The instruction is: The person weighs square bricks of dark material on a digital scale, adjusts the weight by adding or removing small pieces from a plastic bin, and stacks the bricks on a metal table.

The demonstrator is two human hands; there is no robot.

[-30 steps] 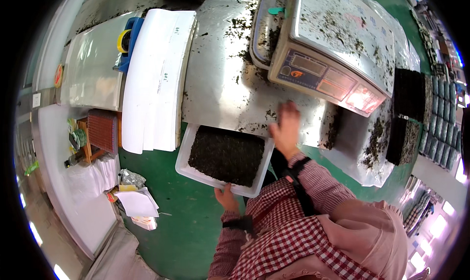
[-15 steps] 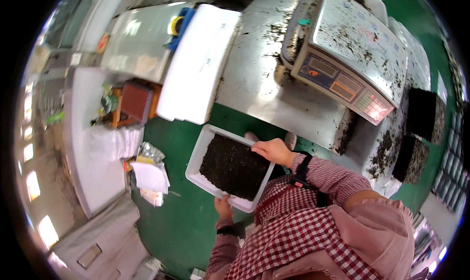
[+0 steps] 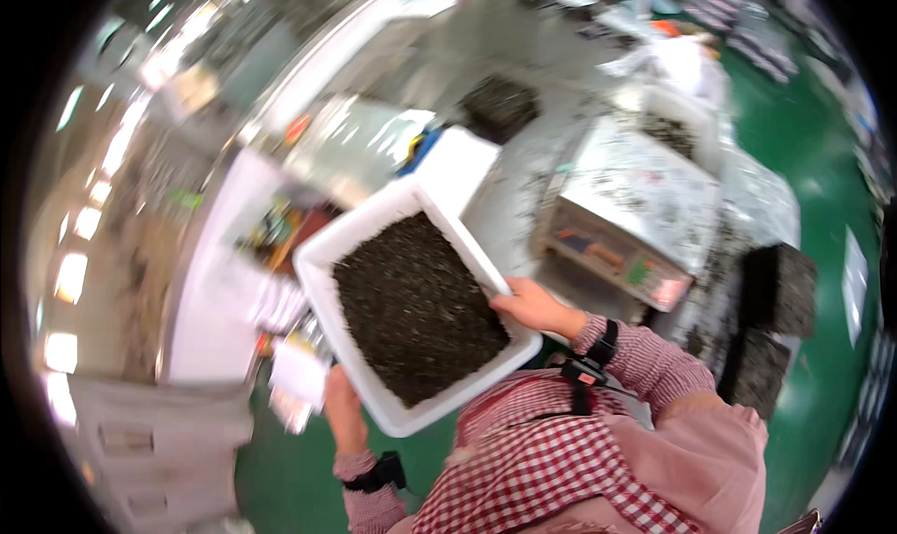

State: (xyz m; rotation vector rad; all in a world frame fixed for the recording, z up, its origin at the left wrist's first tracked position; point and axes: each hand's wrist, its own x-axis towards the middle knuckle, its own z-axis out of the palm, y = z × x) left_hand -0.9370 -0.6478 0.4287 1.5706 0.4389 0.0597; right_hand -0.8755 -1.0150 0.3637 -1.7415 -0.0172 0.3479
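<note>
A white rectangular tray (image 3: 316,277) is held up in front of me, tilted. Dark, loose, crumbly material (image 3: 416,310) covers most of its bottom; I cannot tell its kind. My right hand (image 3: 537,308) grips the tray's right rim, thumb over the edge and the other fingers hidden beneath. At the lower left side, my left hand (image 3: 346,412) holds the tray from outside, its fingers partly hidden behind the wall.
Beyond the tray stands a metal table (image 3: 523,198) with a white slab (image 3: 458,170) and a dark block (image 3: 500,107). A flake-strewn weighing scale (image 3: 645,184) sits to the right, beside a white bin (image 3: 703,123). Dark blocks (image 3: 780,291) are stacked farther right.
The tray has come up closer to me, moving up and left in view, with both hands still on it. My view has shifted, showing more of the table's far end.
</note>
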